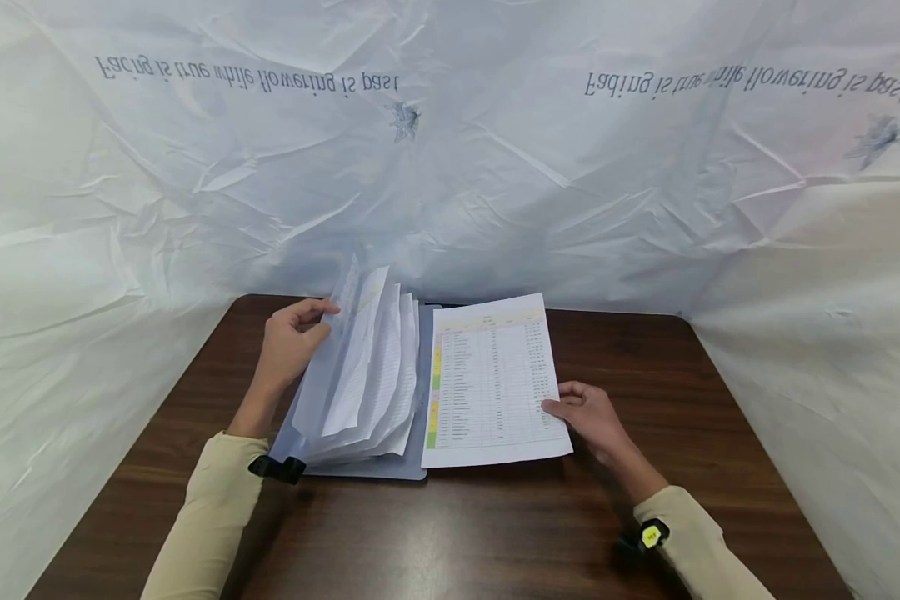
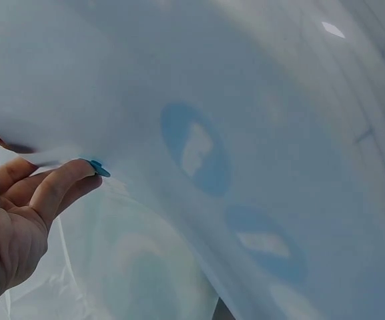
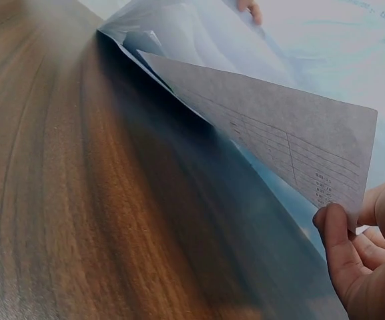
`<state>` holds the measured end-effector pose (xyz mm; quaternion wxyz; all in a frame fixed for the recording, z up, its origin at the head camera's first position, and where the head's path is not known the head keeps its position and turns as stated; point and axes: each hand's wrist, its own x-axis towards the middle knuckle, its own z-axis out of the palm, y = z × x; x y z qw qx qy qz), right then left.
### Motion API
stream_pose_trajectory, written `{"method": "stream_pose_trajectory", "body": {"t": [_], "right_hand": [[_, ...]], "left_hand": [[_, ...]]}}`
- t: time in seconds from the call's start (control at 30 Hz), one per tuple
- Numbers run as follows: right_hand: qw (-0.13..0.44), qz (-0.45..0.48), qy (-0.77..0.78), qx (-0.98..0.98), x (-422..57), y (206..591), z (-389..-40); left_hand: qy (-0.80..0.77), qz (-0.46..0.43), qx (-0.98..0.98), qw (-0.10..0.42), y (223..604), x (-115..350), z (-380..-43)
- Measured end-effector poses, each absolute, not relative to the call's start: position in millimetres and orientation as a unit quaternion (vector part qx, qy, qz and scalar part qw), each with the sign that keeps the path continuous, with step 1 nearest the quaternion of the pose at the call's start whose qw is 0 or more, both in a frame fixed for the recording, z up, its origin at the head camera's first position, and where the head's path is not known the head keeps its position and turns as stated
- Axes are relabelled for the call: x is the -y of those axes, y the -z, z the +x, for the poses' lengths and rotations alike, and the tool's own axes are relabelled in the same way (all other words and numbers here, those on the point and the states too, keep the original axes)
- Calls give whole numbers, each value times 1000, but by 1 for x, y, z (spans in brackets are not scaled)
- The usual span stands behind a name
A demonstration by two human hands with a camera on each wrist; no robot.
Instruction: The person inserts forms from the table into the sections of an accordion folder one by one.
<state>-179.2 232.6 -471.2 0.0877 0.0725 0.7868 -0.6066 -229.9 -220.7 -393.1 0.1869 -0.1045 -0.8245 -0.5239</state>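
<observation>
A translucent bluish document folder (image 1: 412, 471) lies raised open on the table, with several printed sheets (image 1: 375, 375) fanned out inside. At its left, my left hand (image 1: 288, 340) pinches the lifted cover by its edge. The left wrist view has a small teal snap button (image 2: 99, 169) at those fingertips. My right hand (image 1: 591, 421) grips one printed sheet (image 1: 495, 383) by its right edge, between thumb and fingers. That sheet bears a table with a strip of yellow and green cells down its left side. Its left edge is beside the folder's inner sheets.
The dark brown wooden tabletop (image 1: 390, 533) has rounded far corners. White plastic sheeting (image 1: 495, 208) printed with upside-down lettering and flowers hangs behind and along both sides. Black straps sit on both wrists, the right with a yellow-faced device (image 1: 651, 535).
</observation>
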Motion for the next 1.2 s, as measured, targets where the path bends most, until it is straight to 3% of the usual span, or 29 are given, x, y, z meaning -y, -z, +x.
{"method": "stream_pose_trajectory", "body": {"t": [0.7, 1.2], "right_hand": [[83, 72, 605, -789, -207, 479, -182], [89, 63, 615, -781, -185, 486, -189]], "left_hand": [[518, -110, 828, 184, 363, 205, -206], [516, -97, 830, 187, 385, 214, -225]]}}
